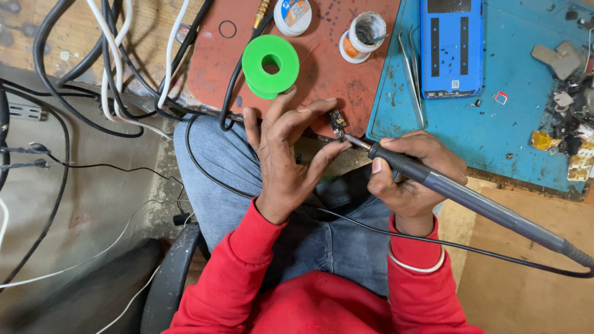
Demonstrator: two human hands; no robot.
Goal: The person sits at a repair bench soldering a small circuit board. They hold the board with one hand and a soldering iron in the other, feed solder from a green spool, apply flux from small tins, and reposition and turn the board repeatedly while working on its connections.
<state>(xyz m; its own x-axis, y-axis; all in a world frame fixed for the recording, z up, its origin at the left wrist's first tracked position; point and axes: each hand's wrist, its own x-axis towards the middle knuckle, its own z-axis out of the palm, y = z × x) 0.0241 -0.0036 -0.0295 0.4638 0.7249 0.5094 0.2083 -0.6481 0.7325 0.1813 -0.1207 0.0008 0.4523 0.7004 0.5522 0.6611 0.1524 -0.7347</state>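
Red sleeves lowest. Left hand (286, 162) pinching small circuit board (337, 119) at centre; right hand (408, 173) gripping soldering iron (458, 193), tip touching board. Green spool (270, 65) at eleven o'clock.

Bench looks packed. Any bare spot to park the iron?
Bare: blue mat between the blue phone back and the scrap pile; red mat left of the green spool. Crowded: cables far left, tweezers beside the phone back.

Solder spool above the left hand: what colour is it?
Bright green; the spool shows plainly in the head view.
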